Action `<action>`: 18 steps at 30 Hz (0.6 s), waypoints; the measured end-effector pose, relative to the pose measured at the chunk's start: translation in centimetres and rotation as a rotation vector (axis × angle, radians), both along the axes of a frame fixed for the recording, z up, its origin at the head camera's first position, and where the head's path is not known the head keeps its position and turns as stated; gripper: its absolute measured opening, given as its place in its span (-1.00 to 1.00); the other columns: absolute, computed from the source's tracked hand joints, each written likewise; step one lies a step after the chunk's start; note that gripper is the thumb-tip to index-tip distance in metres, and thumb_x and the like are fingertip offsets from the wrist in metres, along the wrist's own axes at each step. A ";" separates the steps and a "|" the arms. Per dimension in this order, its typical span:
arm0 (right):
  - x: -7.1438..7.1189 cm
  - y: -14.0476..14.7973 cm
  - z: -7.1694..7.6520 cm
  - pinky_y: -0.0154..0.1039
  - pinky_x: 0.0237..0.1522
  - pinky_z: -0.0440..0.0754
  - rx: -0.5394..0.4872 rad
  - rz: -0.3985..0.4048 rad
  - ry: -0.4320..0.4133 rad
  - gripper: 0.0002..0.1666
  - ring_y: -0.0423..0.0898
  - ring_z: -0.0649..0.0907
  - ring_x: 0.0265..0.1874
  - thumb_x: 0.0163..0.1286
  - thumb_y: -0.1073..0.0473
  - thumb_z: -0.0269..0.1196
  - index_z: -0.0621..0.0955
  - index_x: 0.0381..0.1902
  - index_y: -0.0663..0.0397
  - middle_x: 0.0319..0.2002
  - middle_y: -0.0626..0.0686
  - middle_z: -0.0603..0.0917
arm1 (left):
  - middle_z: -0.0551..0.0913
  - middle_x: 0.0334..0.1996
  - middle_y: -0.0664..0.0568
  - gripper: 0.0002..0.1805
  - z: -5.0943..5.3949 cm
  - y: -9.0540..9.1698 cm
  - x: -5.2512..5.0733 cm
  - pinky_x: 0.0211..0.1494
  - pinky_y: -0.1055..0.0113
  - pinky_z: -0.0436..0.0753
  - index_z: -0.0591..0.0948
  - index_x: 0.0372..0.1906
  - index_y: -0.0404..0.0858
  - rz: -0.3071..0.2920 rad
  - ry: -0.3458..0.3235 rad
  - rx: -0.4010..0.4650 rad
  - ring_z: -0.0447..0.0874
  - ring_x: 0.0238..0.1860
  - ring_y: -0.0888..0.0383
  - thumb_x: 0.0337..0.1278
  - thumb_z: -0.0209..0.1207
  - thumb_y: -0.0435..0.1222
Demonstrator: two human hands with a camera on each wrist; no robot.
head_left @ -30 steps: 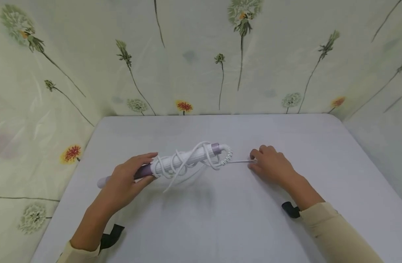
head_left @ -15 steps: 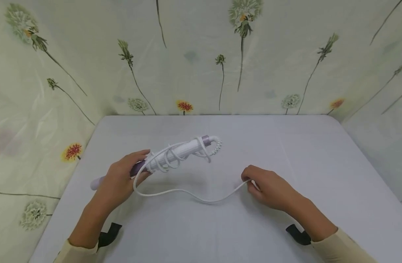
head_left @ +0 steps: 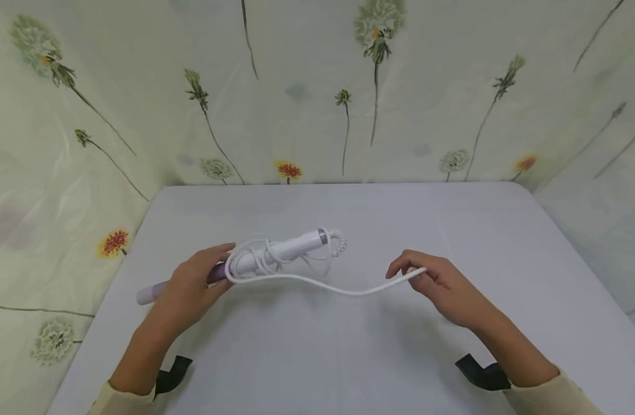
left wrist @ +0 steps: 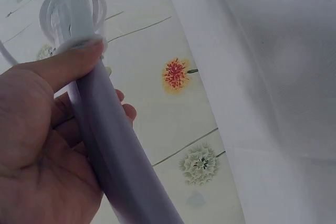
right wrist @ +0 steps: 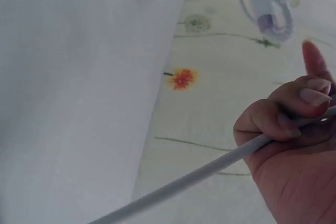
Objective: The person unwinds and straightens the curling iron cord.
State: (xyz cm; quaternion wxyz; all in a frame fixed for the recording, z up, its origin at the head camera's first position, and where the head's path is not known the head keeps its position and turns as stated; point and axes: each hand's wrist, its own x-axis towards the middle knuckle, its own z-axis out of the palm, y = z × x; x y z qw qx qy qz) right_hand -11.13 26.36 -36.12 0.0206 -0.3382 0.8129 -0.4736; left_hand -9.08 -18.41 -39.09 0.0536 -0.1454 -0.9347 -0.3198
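Observation:
A wand-shaped appliance, its white handle (head_left: pixel 299 245) and purple barrel (left wrist: pixel 118 145) in line, is held above the table by my left hand (head_left: pixel 190 288), with thumb and fingers around the purple part. Loops of white cord (head_left: pixel 317 283) wrap the handle loosely, and a coiled section curls at its far end. From the loops the cord runs rightward to my right hand (head_left: pixel 444 288). In the right wrist view, curled fingers of the right hand (right wrist: pixel 294 145) grip the cord (right wrist: pixel 189 180). The left wrist view shows the left thumb near the handle's base.
The white table (head_left: pixel 317 357) lies under both hands. A flower-printed sheet (head_left: pixel 307 127) stands behind it and at its sides. A black strap piece shows beside each wrist (head_left: pixel 173 374).
The right hand came toward me with the cord, then shifted right and slightly up. One cord loop moved from around the handle to the near side. The appliance shifted slightly left.

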 end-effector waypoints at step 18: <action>-3.1 2.0 -0.3 -0.17 -0.61 0.31 0.272 -0.453 -0.323 -0.22 -0.07 0.35 -0.63 0.71 -0.32 -0.23 0.57 -0.11 0.28 -0.61 0.03 0.36 | 0.54 0.42 0.10 -0.47 -0.4 -0.7 0.6 0.25 0.03 0.65 0.65 0.22 -0.20 -0.143 0.033 0.039 0.57 0.34 0.02 0.12 0.50 -0.45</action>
